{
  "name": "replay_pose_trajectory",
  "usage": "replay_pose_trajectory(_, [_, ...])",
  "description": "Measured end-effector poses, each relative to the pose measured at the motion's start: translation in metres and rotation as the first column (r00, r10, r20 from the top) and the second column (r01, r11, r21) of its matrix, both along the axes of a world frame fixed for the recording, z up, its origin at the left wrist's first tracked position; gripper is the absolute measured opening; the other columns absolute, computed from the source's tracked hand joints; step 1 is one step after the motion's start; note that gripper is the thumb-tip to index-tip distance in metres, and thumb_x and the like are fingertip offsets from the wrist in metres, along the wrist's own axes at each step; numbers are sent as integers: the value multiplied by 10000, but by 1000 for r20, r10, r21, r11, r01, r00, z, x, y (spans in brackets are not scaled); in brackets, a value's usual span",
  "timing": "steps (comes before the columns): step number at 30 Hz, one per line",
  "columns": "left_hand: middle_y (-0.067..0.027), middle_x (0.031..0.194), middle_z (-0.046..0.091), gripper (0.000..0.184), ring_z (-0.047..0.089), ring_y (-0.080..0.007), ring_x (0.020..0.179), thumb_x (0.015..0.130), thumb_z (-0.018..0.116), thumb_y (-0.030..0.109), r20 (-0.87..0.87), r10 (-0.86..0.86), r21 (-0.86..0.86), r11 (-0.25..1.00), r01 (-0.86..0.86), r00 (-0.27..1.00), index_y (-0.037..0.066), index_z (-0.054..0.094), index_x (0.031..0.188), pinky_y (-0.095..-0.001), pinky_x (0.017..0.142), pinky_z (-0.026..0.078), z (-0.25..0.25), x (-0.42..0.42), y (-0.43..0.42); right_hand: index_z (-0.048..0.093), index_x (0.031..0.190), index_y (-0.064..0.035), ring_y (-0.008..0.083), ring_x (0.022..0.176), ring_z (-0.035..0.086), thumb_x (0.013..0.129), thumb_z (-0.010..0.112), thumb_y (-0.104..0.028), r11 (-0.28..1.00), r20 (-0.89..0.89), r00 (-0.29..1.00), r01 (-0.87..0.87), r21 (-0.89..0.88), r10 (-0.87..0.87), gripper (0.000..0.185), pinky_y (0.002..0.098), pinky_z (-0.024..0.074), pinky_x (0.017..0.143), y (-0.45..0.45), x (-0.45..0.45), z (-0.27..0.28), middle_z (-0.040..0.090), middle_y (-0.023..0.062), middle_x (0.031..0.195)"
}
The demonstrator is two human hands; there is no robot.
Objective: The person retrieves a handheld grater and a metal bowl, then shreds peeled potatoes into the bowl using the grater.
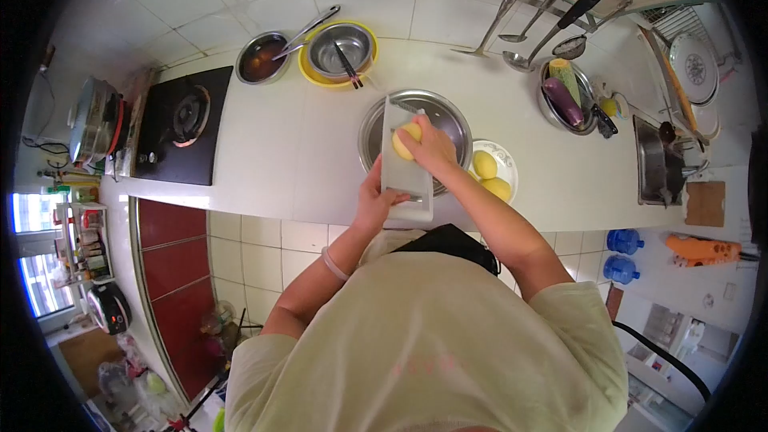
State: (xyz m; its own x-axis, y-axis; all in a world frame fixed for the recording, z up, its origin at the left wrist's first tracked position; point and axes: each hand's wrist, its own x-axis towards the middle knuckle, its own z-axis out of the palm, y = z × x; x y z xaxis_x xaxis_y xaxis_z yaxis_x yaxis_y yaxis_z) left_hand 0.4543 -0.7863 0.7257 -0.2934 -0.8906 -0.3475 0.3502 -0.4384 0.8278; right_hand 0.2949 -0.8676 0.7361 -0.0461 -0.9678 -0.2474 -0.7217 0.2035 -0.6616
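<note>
A white grater board [402,172] lies across a wide steel basin [456,122] near the counter's front edge. My left hand [374,198] is closed around the near part of the board. With my right hand [432,146] I grip a peeled yellow potato [407,141] and press it on the board's face. Just right of the basin, a white patterned plate [510,162] bears more peeled potatoes [485,164]. The inside of the basin is mostly hidden under the board and my hands.
At the back stand a bowl of brown liquid [262,58] and a steel bowl with chopsticks [342,50] in a yellow basin. A black stove [184,124] is on the left. Rightward are a bowl with an eggplant [562,102], a knife [606,118] and a sink [658,162]. Ladles [552,32] hang above.
</note>
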Motion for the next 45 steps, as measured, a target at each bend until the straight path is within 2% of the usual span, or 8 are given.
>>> replay_pose_trajectory(6, [-95, 1333, 500, 772, 595, -219, 1088, 785, 389, -144, 0, -64, -43, 997, 64, 998, 92, 217, 1500, -326, 852, 561, 3, -5, -2, 494, 1160, -101, 377, 891, 650, 868, 520, -555, 998, -82, 995, -53, -32, 50, 540, 478, 496, 752, -9, -20, 6, 677, 188, 920])
replay_pose_trajectory(8, [-102, 1339, 499, 787, 599, -241, 1097, 769, 346, -146, 5, -84, -71, 994, 85, 996, 106, 217, 1503, -353, 874, 560, 3, -6, 10, 490, 1166, -90, 382, 899, 649, 868, 522, -556, 983, -115, 976, 184, -10, -184, 553, 477, 497, 764, -42, -39, -2, 679, 188, 932])
replay_pose_trajectory(11, [-75, 1337, 491, 749, 581, -182, 1095, 818, 448, -115, 24, -140, -35, 989, 141, 990, 95, 220, 1500, -292, 827, 561, 8, -7, 9, 489, 1164, -87, 387, 898, 647, 874, 527, -546, 981, -136, 973, 193, 22, -189, 544, 478, 494, 767, -40, -47, -2, 676, 195, 930])
replay_pose_trajectory(19, [-68, 1369, 464, 748, 567, -192, 1131, 844, 425, -113, -37, -63, -17, 998, 63, 997, 121, 182, 1512, -317, 846, 561, -7, -1, -4, 487, 1170, -103, 385, 831, 653, 879, 539, -543, 970, -81, 968, -234, 65, 239, 530, 462, 495, 719, 35, -9, 21, 675, 183, 887])
replay_pose_trajectory(23, [-66, 1373, 462, 737, 577, -198, 1118, 854, 413, -117, -40, -94, -35, 995, 93, 995, 121, 182, 1512, -324, 853, 561, 5, -13, 15, 466, 1178, -62, 394, 863, 653, 881, 524, -543, 995, -130, 988, 72, -73, -81, 568, 487, 498, 748, -31, -38, -2, 675, 209, 894])
replay_pose_trajectory(27, [-63, 1371, 464, 756, 569, -215, 1133, 838, 394, -127, -16, -175, -12, 985, 175, 984, 133, 176, 1513, -346, 850, 566, 0, -7, 14, 460, 1198, -67, 385, 869, 657, 884, 519, -540, 983, -172, 968, 184, -10, -183, 571, 479, 502, 752, -42, -48, 1, 678, 206, 928])
replay_pose_trajectory(32, [-79, 1358, 470, 798, 565, -227, 1144, 788, 340, -153, -123, -52, 91, 994, 63, 991, 138, 178, 1513, -344, 866, 561, -11, -1, 0, 460, 1207, -75, 361, 863, 667, 882, 515, -552, 958, -156, 947, -264, 113, 280, 579, 471, 505, 736, 39, -13, 21, 678, 194, 978])
replay_pose_trajectory(45, [-102, 1343, 478, 803, 575, -246, 1122, 765, 354, -152, -79, -54, -25, 998, 52, 995, 113, 194, 1506, -357, 887, 555, -6, -7, 7, 484, 1127, -125, 387, 799, 653, 888, 482, -561, 998, -147, 988, -53, -29, 48, 497, 496, 487, 685, -8, -12, -3, 682, 165, 859])
